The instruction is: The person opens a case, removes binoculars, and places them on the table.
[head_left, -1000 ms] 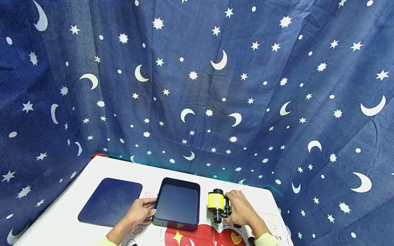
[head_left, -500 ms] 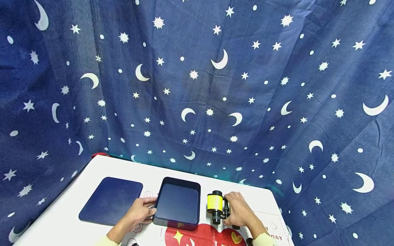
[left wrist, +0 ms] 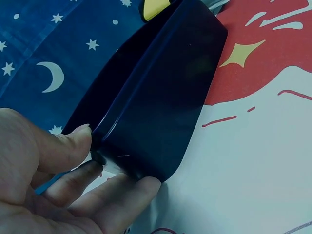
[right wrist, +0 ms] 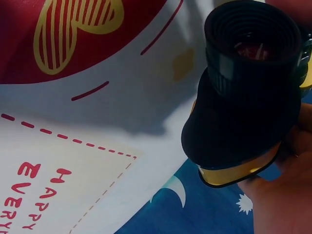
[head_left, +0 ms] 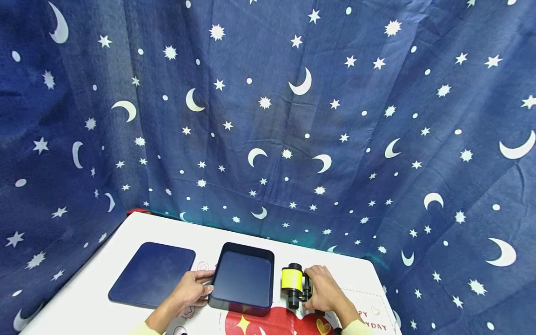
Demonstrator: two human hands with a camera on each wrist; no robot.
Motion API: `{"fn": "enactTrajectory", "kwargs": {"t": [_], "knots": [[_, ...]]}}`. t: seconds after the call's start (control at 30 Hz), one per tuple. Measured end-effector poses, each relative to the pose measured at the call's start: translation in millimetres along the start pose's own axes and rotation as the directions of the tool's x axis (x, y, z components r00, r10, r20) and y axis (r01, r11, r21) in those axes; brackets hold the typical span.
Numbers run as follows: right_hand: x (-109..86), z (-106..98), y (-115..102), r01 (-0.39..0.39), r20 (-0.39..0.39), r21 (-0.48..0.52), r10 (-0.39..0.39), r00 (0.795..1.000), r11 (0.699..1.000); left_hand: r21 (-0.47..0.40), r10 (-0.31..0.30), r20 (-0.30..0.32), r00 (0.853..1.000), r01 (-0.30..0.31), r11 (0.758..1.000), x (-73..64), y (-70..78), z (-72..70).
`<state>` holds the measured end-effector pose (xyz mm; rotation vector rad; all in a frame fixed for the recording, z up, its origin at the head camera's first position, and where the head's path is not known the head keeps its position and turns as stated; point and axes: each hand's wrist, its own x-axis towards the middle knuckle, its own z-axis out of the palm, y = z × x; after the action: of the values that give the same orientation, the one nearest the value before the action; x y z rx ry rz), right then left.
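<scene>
Near the middle of the table in the head view stands a dark blue open box (head_left: pixel 243 279). At its left side is my left hand (head_left: pixel 191 289); in the left wrist view, the thumb lies at a corner of the box (left wrist: pixel 156 97) near the rim and the fingers bear against the wall below. To the right of the box, my right hand (head_left: pixel 324 289) grips a pair of yellow and black binoculars (head_left: pixel 291 280) by the far barrel. In the right wrist view, a dark eyepiece of the binoculars (right wrist: pixel 251 53) faces the camera, and the fingers are partly hidden behind the body.
A flat dark blue lid (head_left: pixel 152 274) lies left of the box. The white table (head_left: pixel 176 229) has a printed red pattern at its front. Behind it hangs a blue curtain (head_left: pixel 234 56) with moons and stars.
My right hand has brought the binoculars slightly nearer to me and a little left, closer to the box. The left hand keeps its place on the box. The view shifts slightly.
</scene>
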<state>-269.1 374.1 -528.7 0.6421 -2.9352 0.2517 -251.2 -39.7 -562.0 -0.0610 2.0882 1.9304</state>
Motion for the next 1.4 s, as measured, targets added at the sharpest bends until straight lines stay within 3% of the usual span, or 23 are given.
{"fn": "enactTrajectory", "kwargs": {"t": [0.83, 1.4], "knots": [[5.0, 13.5, 4.4, -0.044, 0.044, 0.016, 0.043, 0.998, 0.999, -0.016, 0.017, 0.021, 1.000, -0.017, 1.000, 1.7, 2.0, -3.8], [3.1, 19.2, 10.8, -0.085, 0.082, 0.032, 0.082, 0.993, 0.996, 0.004, -0.033, -0.020, 0.999, 0.033, 0.999, 1.3, 0.8, 0.8]]}}
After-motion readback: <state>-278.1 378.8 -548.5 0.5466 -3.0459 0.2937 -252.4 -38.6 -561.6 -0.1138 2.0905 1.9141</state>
